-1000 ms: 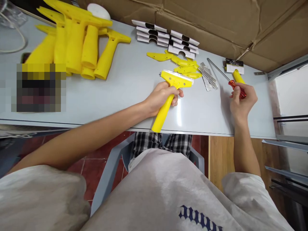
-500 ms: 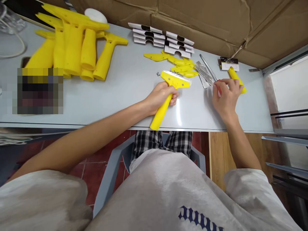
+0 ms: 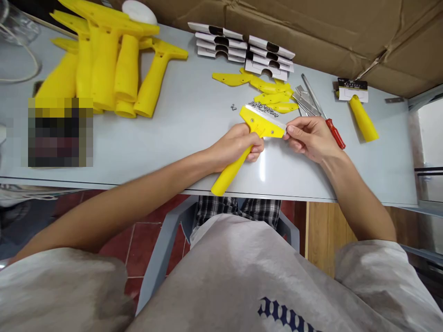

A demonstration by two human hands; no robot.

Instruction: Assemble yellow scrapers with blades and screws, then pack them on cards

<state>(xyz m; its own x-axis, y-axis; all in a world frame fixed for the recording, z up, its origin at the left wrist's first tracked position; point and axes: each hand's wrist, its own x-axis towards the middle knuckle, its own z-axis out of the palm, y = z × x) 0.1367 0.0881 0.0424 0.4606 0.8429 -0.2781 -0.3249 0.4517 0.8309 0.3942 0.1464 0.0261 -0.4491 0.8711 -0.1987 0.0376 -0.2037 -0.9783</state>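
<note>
Head: left grip (image 3: pixel 238 147) holds scraper (image 3: pixel 260 125); label (image 3: pixel 353 86) illegible

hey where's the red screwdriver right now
In the head view, the red screwdriver lies on the table right of centre, beside the right hand, its shaft alongside the metal strips.

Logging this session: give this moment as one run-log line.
left hand: gripping yellow scraper; right hand: at scraper head's end; red-handled screwdriver: lying on table; screws: loose beside scraper head
</note>
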